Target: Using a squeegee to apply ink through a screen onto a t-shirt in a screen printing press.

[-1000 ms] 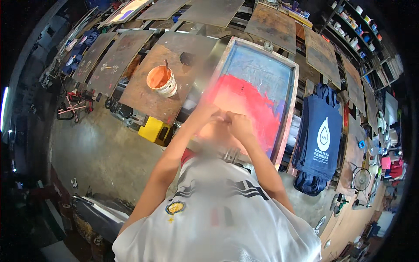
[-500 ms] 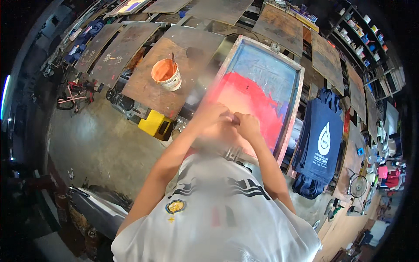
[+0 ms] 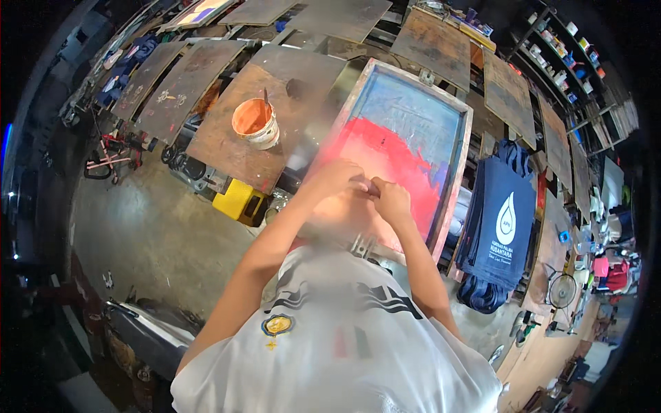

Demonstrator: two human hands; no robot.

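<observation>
A wooden-framed printing screen (image 3: 463, 148) lies before me, its blue mesh (image 3: 406, 103) showing at the far end. Red ink (image 3: 406, 160) covers much of the middle and near part. My left hand (image 3: 336, 177) and my right hand (image 3: 392, 199) are close together over the screen's near left part, both with curled fingers. A small dark end of something shows between them, but its kind is hidden. A blurry patch veils the area just below my hands. To the left, a white bucket (image 3: 267, 138) with orange ink inside and a stick standing in it rests on a brown board.
Navy tote bags (image 3: 487, 255) with a white drop print are stacked right of the screen. A yellow box-shaped thing (image 3: 237, 202) is below the bucket's board (image 3: 206, 148). More boards (image 3: 434, 45) stand in rows around. A shelf (image 3: 561, 58) of bottles is at far right.
The surroundings have shifted slightly left in the picture. Both hands keep nearly the same place and closed pose; bucket, screen and bags stay put relative to each other.
</observation>
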